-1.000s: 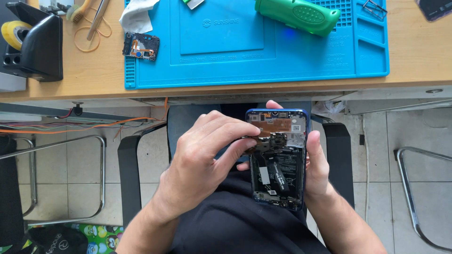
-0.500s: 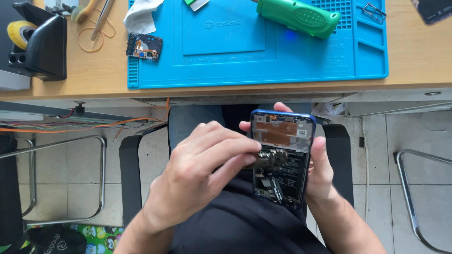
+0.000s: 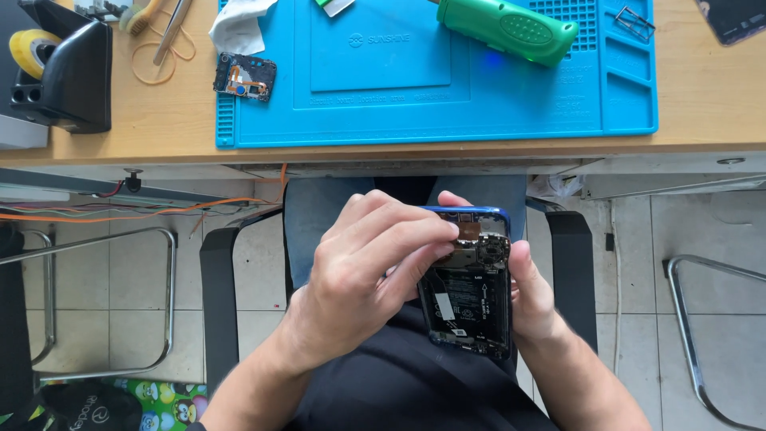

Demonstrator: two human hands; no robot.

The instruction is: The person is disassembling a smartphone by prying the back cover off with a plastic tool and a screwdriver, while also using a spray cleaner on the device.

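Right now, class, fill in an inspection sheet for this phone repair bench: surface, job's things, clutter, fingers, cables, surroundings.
Surface: wooden desk with a blue mat.
Job's things: opened phone, back cover off, held over the lap, away from the desk.
Clutter: green tool, small phone part, white cloth, rubber band, tape roll, black holder.
Fingers: left hand pinches at the phone's upper board; right hand cradles the phone.
Cables: orange wires under the desk.
Surroundings: tiled floor, black chair arms, metal chair frames.
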